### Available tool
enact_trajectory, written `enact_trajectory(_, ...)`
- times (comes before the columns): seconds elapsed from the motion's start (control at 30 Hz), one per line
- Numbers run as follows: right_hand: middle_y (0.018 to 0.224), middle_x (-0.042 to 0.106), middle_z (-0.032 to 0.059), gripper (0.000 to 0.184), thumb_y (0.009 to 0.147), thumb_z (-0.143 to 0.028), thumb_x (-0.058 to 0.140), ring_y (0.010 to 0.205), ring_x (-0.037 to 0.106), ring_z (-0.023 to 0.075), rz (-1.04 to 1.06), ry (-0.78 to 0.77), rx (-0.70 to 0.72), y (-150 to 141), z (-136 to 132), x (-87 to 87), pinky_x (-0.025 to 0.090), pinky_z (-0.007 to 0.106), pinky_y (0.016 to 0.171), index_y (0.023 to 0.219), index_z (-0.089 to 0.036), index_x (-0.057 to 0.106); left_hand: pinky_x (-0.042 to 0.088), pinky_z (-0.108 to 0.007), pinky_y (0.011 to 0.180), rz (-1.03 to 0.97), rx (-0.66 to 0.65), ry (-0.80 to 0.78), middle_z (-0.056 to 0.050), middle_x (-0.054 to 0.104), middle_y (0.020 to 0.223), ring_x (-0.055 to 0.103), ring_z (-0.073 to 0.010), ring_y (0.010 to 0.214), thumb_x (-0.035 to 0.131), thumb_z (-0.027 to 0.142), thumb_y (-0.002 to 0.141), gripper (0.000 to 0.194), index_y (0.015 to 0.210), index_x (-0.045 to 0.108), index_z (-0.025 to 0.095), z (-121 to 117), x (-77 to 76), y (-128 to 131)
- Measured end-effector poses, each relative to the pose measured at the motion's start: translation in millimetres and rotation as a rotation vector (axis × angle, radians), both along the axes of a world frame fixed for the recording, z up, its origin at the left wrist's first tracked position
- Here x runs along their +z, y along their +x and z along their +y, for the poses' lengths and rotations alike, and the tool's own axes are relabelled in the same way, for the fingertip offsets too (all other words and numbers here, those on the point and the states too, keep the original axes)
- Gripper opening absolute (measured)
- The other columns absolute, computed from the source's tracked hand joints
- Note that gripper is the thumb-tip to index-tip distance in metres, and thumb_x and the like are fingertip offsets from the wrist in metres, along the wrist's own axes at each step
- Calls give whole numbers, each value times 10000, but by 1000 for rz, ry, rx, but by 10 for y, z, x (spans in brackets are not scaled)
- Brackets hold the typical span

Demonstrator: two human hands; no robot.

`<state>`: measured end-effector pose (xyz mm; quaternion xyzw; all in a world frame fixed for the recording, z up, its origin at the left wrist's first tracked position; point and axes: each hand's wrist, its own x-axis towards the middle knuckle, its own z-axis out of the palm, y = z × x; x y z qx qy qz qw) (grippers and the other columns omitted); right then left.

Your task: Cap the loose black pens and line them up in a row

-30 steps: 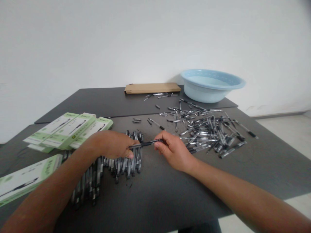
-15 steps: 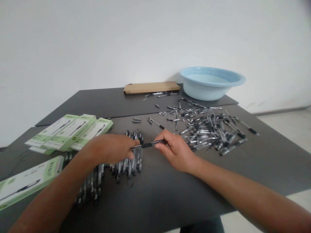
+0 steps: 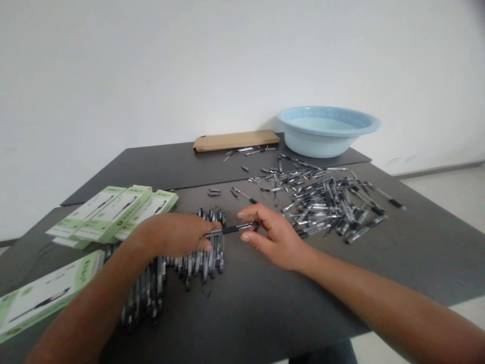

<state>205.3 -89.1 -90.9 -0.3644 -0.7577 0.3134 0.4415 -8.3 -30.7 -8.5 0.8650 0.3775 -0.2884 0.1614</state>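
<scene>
A black-gripped gel pen [image 3: 232, 229] lies level above the table, its left end held in my left hand [image 3: 178, 233]. My right hand [image 3: 275, 236] surrounds the pen's capped end, thumb and forefinger parted with a gap on either side of it. Whether the other right fingers touch the pen is hidden. Beneath and beside my left hand, capped pens [image 3: 204, 265] lie in a row. Another bundle of pens [image 3: 146, 293] is partly covered by my left forearm.
Loose pens and parts [image 3: 333, 202] are heaped at the right. Green-white pen boxes [image 3: 109, 212] are stacked at the left, with another box [image 3: 49, 293] nearer. A blue basin [image 3: 326, 139] and a flat cardboard piece [image 3: 237, 140] stand by the wall.
My right thumb and forefinger have parted from the pen's capped end, which they pinched before. The left hand keeps its hold, and the view has shifted slightly.
</scene>
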Motion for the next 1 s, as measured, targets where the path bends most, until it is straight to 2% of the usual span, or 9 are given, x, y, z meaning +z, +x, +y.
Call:
enact_trajectory(0.07, 925, 631, 36, 375, 850, -317, 617, 791, 600, 160, 42, -36, 43, 20, 23, -26, 479, 291, 711, 1176, -223, 457, 487, -289, 714, -5, -5, -4, -85, 713, 1036, 659, -253, 894, 492, 341, 881, 449, 1318, 515, 241, 12, 2, 16)
enact_trajectory(0.13, 926, 625, 37, 407, 849, -331, 619, 796, 599, 161, 62, -44, 65, 35, 38, -41, 485, 298, 719, 1200, -224, 444, 484, -279, 699, 9, -1, -7, -83, 719, 1014, 662, -249, 876, 488, 336, 883, 464, 1335, 498, 231, 14, 5, 36)
enact_trajectory(0.33, 923, 618, 38, 343, 858, -315, 608, 815, 593, 163, 79, -4, 59, 50, 39, -25, 485, 308, 736, 1162, -221, 480, 479, -288, 708, 13, -26, -21, -112, 712, 1037, 658, -259, 891, 468, 368, 894, 527, 1392, 433, 200, 31, -16, 34)
enact_trajectory(0.6, 948, 630, 43, 258, 865, -312, 598, 854, 597, 162, 189, -104, 71, 52, 76, -101, 476, 307, 757, 1096, -218, 531, 484, -321, 732, 15, -31, -15, -174, 690, 1074, 653, -290, 932, 464, 409, 885, 624, 1438, 349, 145, 65, -64, 28)
enact_trajectory(0.7, 868, 641, 32, 287, 862, -380, 597, 737, 608, 139, 371, -244, 179, 48, 99, -107, 485, 280, 678, 1082, -207, 534, 483, -329, 753, 36, -32, -16, -185, 677, 1108, 647, -300, 960, 454, 406, 892, 620, 1442, 340, 143, 69, -77, 24)
enact_trajectory(0.8, 770, 656, 30, 393, 895, -511, 475, 581, 620, 134, 603, -507, 398, 37, 126, -85, 497, 280, 575, 1121, -193, 511, 477, -332, 772, 53, -21, 2, -181, 661, 1149, 635, -300, 995, 452, 411, 899, 628, 1460, 307, 167, 66, -69, 18)
enact_trajectory(0.9, 768, 687, 49, 417, 892, -527, 454, 580, 664, 160, 702, -729, 548, 21, 135, -61, 524, 300, 567, 1115, -180, 514, 474, -322, 764, 61, -19, -5, -170, 671, 1133, 635, -290, 985, 454, 398, 905, 620, 1462, 304, 170, 50, -44, 32)
enact_trajectory(1.0, 792, 711, 63, 368, 868, -461, 541, 645, 699, 179, 765, -829, 589, 4, 122, -56, 549, 313, 615, 1076, -158, 548, 474, -304, 732, 65, -16, -17, -137, 708, 1043, 650, -272, 918, 461, 371, 907, 605, 1458, 315, 165, 25, -18, 69)
